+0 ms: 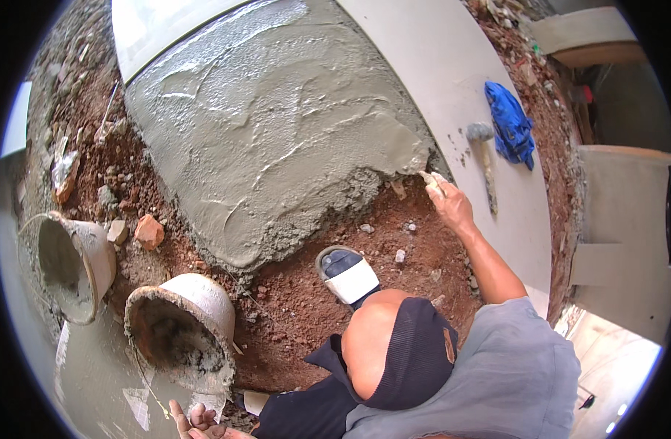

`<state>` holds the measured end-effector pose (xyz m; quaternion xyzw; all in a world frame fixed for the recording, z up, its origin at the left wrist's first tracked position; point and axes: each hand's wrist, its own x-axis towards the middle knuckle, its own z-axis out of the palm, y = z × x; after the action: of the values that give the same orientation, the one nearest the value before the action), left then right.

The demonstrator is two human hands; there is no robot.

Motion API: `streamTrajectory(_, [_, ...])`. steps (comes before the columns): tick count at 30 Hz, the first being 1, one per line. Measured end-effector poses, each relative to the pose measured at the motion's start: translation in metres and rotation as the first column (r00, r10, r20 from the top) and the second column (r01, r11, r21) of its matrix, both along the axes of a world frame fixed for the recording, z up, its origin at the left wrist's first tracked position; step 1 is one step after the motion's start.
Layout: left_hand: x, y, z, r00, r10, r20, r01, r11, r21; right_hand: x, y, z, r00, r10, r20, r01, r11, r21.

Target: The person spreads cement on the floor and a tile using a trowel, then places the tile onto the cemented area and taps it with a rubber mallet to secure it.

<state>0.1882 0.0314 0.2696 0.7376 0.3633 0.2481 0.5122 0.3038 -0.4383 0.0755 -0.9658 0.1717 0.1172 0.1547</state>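
My right hand point(451, 203) reaches forward, closed around the pale handle of what looks like a trowel point(426, 175). Its blade is mostly hidden at the lower right edge of a wet grey mortar bed point(270, 124). That surface is smooth and ridged on top, with a rough, crumbly near edge against red soil. At the bottom left my left hand point(198, 422) shows its fingers apart and slightly bent. Its fingertips lie close to the thin handle of a tipped, mortar-crusted bucket point(217, 304); whether they touch it I cannot tell.
Another mortar-stained bucket point(94, 252) leans at left, near a reddish stone point(149, 232). A pale slab point(423, 58) borders the mortar on the right, bearing a mallet point(485, 157) and a crumpled blue cloth or bag point(510, 124). A white-strapped sandal point(352, 282) rests on the soil.
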Motion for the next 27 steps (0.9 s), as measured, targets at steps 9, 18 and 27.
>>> streamTrajectory(9, [0.014, -0.007, -0.007, 1.000, -0.006, -0.027, 0.006, 1.000, -0.027, -0.011, 0.027, 0.019, 0.947, -0.237, -0.217, 0.315, 0.814, 0.488])
streamTrajectory(18, [0.012, -0.009, -0.008, 0.985, -0.062, -0.159, 0.078, 0.992, 0.102, 0.075, 0.065, -0.023, 0.973, -0.129, -0.191, 0.213, 0.822, 0.529])
streamTrajectory(27, [0.011, -0.009, -0.015, 0.996, 0.020, -0.089, -0.014, 0.998, 0.063, 0.189, 0.019, -0.045, 0.995, 0.096, -0.008, -0.096, 0.995, -0.015])
